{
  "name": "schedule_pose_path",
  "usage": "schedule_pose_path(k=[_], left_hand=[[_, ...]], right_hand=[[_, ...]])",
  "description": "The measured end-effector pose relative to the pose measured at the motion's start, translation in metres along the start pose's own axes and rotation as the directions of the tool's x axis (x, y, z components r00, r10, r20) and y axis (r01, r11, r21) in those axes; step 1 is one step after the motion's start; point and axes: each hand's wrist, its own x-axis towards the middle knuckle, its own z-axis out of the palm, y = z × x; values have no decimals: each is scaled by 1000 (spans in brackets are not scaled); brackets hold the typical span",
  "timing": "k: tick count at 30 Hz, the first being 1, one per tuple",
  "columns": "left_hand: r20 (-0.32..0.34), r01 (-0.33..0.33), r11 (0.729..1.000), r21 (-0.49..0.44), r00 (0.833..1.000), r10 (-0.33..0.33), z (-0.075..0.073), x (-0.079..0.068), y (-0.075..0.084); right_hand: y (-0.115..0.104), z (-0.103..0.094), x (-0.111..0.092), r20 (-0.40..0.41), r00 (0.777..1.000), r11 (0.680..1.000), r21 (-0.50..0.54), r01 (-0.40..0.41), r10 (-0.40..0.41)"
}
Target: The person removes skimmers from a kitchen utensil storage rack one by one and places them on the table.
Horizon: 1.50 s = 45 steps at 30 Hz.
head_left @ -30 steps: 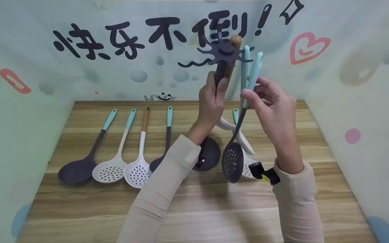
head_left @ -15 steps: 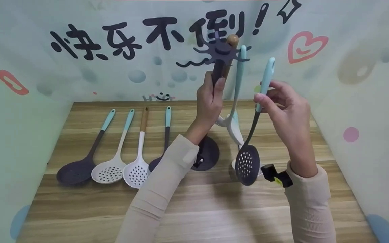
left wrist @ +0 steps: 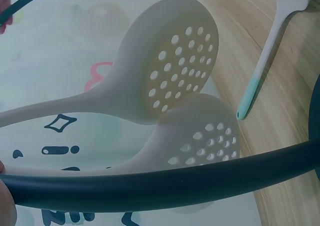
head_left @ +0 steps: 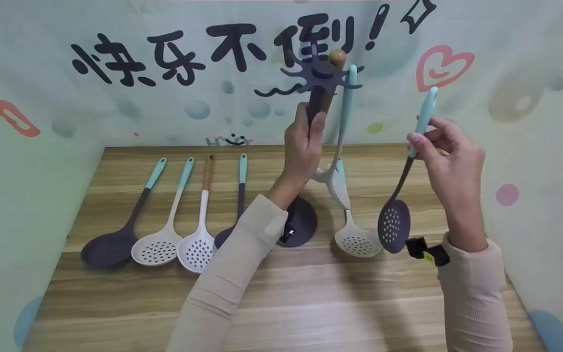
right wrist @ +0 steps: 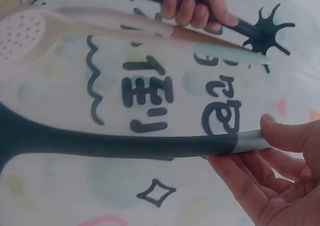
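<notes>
Above the wood table (head_left: 281,303), right hand (head_left: 450,151) is pinching the dark skimmer (head_left: 395,222) by its handle, axis running 1-to-7 o'clock, while left hand (head_left: 305,142), at 9, is gripping the rack (head_left: 316,100).

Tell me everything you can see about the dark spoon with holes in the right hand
The dark skimmer has a rounded head pierced with many small holes, a slim, slightly curved dark shaft and a light turquoise grip, smooth-looking, perhaps plastic or silicone. The right hand pinches the grip between thumb and fingers. It is tilted, handle up and head down, apparently held above the wooden table.
</notes>
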Motion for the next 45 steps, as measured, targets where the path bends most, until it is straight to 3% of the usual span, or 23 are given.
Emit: schedule_pose_path(k=[11,24,39,42,45], left_hand=[[4,1,1000,1,1000,-1,-1,0,0],[-6,2,1000,5,1000,-2,0,1,1],[-4,7,1000,3,1000,-6,0,0,1],[-6,3,1000,3,1000,-3,0,0,1],[-7,6,1000,6,1000,-5,0,0,0]], right_hand=[[52,2,14,-52,984,980,-86,-177,173],[99,22,18,-11,962,953,-133,-273,274],[137,48,26,67,882,880,-134,-455,467],[141,52,28,83,883,883,-136,-448,461],[148,58,28,118,900,902,-163,-400,420]])
